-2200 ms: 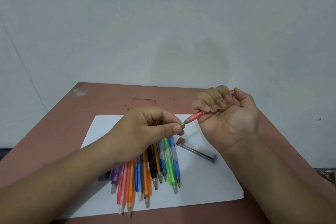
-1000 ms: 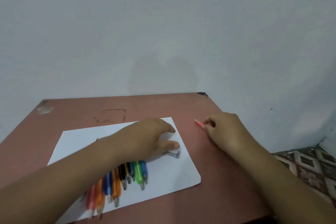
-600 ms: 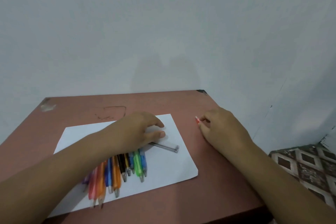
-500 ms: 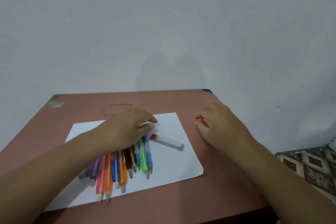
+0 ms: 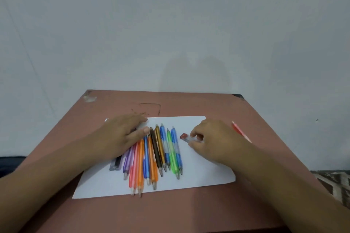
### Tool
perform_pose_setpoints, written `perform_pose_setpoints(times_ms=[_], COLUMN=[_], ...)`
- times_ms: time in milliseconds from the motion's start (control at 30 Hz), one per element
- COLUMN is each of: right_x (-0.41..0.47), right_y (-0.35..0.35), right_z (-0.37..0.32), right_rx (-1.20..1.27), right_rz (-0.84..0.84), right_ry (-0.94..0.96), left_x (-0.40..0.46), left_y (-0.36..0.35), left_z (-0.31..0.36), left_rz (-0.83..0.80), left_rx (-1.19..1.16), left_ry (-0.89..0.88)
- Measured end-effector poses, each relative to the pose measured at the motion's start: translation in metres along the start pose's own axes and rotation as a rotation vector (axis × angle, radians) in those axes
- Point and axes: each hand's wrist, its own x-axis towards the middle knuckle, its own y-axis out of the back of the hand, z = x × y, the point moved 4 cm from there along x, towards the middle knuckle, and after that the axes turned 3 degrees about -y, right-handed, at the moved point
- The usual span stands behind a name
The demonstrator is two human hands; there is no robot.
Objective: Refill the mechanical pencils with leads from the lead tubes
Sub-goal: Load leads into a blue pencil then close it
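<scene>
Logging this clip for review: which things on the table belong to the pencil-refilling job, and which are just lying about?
Belongs to the job:
- row of mechanical pencils under the left hand
- red-capped lead tube gripped by the right hand
- dark lead tube
- pink pencil set aside on the table

Just lying about:
- white paper sheet
- tape scrap

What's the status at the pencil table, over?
Left hand resting flat on pencil row. Right hand pinching lead tube. Pink pencil set aside. Nothing blocking.

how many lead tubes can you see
2. A red-capped tube pinched by the right hand on the paper; a dark tube left of the pencils. More may be hidden.
</scene>
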Motion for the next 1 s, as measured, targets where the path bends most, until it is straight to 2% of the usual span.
perform_pose_setpoints(times_ms=[267,500,800,933,1000], right_x=[0.017,0.024,0.031,0.029,0.023], right_y=[0.006,0.007,0.001,0.005,0.009], right_z=[0.018,-0.016,-0.018,-0.009,-0.004], right_rx=[0.053,-0.009,-0.24,-0.327,-0.308], right_rz=[0.003,0.039,0.105,0.158,0.131], right_ry=[-0.118,0.237,0.546,0.644,0.653], left_x=[0.003,0.006,0.004,0.0,-0.003], left_y=[0.002,0.0,0.001,0.003,0.006], left_z=[-0.009,-0.018,-0.016,-0.017,-0.016], left_rz=[0.012,0.014,0.032,0.05,0.073], left_rx=[-0.072,-0.042,-0.07,-0.163,-0.24], left_ry=[-0.018,-0.027,-0.003,0.017,0.031])
